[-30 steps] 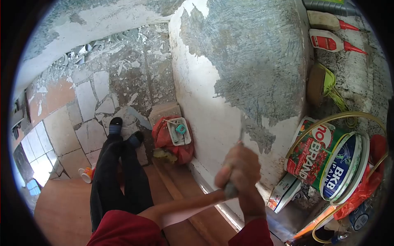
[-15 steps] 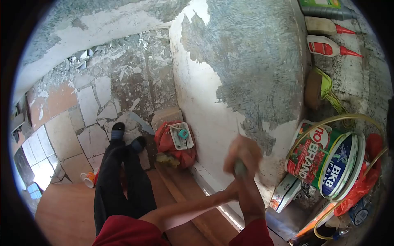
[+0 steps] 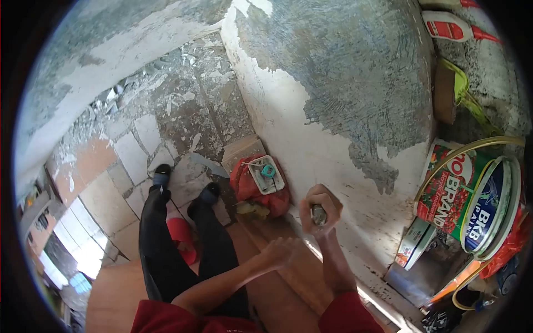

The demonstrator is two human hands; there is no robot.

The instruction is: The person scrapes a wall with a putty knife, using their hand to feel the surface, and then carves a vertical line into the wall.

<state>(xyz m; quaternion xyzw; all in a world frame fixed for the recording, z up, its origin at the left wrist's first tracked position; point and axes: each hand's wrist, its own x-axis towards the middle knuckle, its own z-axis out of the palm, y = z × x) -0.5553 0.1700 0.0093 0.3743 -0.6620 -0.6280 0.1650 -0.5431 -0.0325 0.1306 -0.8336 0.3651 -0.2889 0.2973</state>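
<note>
My right hand [image 3: 321, 210] is wrapped round the handle of a tool [image 3: 318, 215], whose rounded end faces up at me; the rest of it is hidden under the hand. It is close to the wall [image 3: 327, 161], where white coating has come away in part and rough grey shows. My left hand [image 3: 280, 252] is apart from the right one, lower and to the left, over the brown board. Its fingers are curled and partly blurred, and no object shows in it.
A white tray [image 3: 266, 173] with a blue-green item lies on a red bag [image 3: 241, 183]. Paint buckets [image 3: 455, 191] stand at the right with a hose. A red container [image 3: 181, 238] sits between the legs. Flakes litter the floor [image 3: 189, 111].
My left hand has come away from the right forearm and moved down and left. My right hand is slightly lower and sharper. The view has shifted, and the red container shows more.
</note>
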